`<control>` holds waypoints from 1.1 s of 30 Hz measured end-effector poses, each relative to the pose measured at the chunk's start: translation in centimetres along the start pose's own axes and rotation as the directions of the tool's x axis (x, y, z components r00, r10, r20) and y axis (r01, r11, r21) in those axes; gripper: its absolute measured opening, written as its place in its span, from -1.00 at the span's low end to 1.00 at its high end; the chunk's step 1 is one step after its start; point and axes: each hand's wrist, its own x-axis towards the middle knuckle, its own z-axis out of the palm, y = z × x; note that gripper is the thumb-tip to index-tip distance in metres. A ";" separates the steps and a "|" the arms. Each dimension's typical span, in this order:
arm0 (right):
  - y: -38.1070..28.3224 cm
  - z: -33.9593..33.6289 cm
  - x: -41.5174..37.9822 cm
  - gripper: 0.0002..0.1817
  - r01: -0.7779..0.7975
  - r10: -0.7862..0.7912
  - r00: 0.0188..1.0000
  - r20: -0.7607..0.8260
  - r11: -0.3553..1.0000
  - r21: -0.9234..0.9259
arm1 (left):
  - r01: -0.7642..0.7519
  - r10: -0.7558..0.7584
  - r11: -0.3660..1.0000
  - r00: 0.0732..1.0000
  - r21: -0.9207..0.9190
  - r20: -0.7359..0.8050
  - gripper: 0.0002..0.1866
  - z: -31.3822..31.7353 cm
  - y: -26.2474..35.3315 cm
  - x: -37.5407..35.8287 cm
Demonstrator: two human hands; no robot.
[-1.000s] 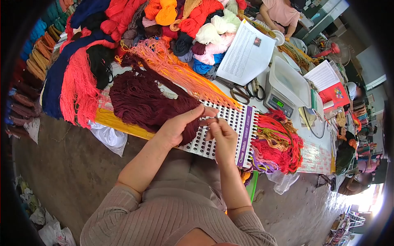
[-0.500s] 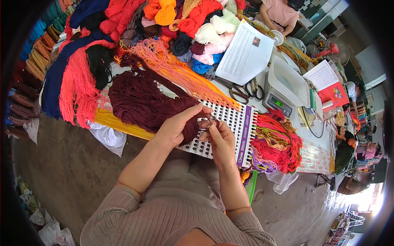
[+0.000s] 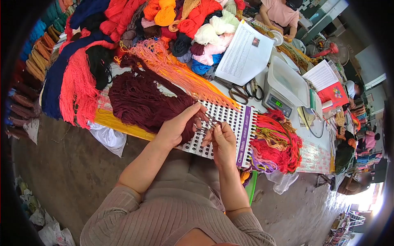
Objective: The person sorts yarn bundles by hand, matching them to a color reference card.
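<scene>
A dark maroon skein of yarn (image 3: 143,100) lies across the table's front edge, and my left hand (image 3: 176,127) is closed around its right end. Several maroon strands stretch out from that grip. My right hand (image 3: 223,141) pinches the strand ends with thumb and fingers, just right of the left hand. Beneath both hands lies a white perforated card (image 3: 217,108) with a purple printed strip. Orange and pink threads (image 3: 184,78) run to the holes at its far side. Red and multicoloured threads (image 3: 277,143) hang along its right edge.
Behind the card are scissors (image 3: 238,92), a printed sheet (image 3: 246,53) and a digital scale (image 3: 279,102) bearing a clear plastic tray (image 3: 289,80). Heaped coloured yarn (image 3: 197,24) fills the back left. A co-worker (image 3: 281,16) sits across the table.
The strands between my hands are now spread apart and stretched out, and my right hand has shifted slightly. The co-worker's hand across the table has moved to the right.
</scene>
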 end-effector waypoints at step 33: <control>0.7 0.8 0.1 -0.87 0.085 -0.097 0.993 -0.064 0.982 -0.171 | 0.165 -0.132 0.982 0.947 -0.092 0.293 -0.59 0.3 -1.2 -0.4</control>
